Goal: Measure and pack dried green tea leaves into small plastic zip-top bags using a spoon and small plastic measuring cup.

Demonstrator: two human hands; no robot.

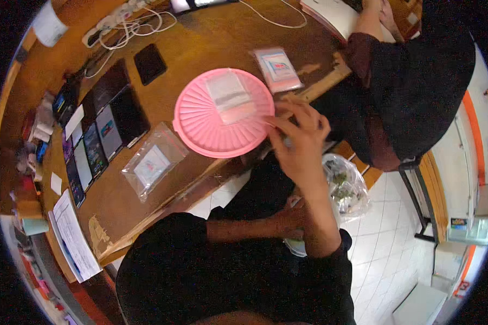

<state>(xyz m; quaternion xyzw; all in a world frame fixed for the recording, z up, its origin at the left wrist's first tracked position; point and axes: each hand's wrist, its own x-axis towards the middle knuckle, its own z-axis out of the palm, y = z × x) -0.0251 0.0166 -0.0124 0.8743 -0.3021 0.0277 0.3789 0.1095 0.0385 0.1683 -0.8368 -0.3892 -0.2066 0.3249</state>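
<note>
A round pink ribbed plastic lid (203, 130) lies at the table's edge, with a small clear plastic bag (227, 91) on top. Over the lid's right rim is my right hand (301, 134), thumb and forefinger close together by the bag; blur hides whether they pinch it. My left hand (290, 219) is low, partly hidden behind my right forearm, near a round container (297, 247); its grip cannot be made out. A clear zip bag with a printed packet (152, 164) lies left of the lid, and another printed packet (278, 69) lies above right.
Several phones (95, 148) stand in rows at the left, beside printed papers (75, 239). A dark phone (150, 64) and coiled white cables (130, 30) lie farther back. Another person (406, 93) sits close at the right. A clear bag with green contents (343, 187) is beside my right forearm.
</note>
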